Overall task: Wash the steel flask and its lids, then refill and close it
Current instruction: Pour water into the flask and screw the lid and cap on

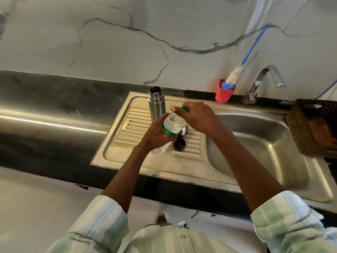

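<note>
Left hand grips the tilted bottle; right hand pinches its cap; open flask stands upright just behind-left, nearer the left hand.

Brushed steel flask and glossy steel sink; clear plastic bottle; polished dark stone counter; woven brown basket appeared matt.
</note>
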`<state>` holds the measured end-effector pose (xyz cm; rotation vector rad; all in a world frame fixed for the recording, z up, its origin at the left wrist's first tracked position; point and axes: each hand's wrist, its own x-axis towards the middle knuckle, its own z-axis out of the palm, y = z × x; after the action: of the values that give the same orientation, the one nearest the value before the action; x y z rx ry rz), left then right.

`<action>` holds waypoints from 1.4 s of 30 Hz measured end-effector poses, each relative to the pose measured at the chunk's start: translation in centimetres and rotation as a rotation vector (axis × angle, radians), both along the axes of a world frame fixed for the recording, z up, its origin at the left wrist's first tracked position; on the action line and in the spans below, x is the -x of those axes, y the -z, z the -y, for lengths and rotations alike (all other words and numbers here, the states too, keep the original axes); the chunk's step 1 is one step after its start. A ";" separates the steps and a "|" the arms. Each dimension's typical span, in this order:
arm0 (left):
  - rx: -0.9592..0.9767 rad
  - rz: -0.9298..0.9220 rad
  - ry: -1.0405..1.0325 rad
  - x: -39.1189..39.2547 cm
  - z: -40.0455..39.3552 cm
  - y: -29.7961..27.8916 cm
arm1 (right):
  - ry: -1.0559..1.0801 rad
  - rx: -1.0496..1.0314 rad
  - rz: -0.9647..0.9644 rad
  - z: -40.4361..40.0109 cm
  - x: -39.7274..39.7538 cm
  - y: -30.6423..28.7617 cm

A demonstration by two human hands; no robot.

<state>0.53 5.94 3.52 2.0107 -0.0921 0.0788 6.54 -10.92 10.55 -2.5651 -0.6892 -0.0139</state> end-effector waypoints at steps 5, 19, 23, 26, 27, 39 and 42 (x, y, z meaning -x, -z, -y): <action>0.013 -0.055 -0.051 1.1 -1.3 0.4 | -0.133 -0.085 -0.114 -1.1 0.1 -0.3; 0.012 -0.034 -0.113 0.8 -6.7 1.0 | -0.174 -0.067 -0.194 -6.9 -0.4 -2.7; 0.007 -0.025 -0.119 0.2 -8.6 0.8 | -0.259 -0.189 -0.206 -7.0 -1.5 -2.8; 0.019 0.000 -0.122 -0.3 -10.2 0.9 | -0.138 -0.537 -0.226 -7.1 -2.5 -2.1; 0.021 0.016 -0.127 -0.4 -10.6 0.7 | -0.067 -0.753 -0.322 -7.2 -2.7 -1.8; -0.466 0.080 -0.037 -7.3 -15.6 -4.4 | 0.280 -0.600 -0.194 -8.8 -4.8 3.2; -0.593 0.073 -0.005 -8.6 -16.0 -5.1 | 0.237 -0.500 -0.208 -9.1 -5.1 3.2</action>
<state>9.12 21.96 8.64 2.6006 -0.1719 0.1405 11.67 -1.80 7.33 -2.1110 -0.2568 0.0028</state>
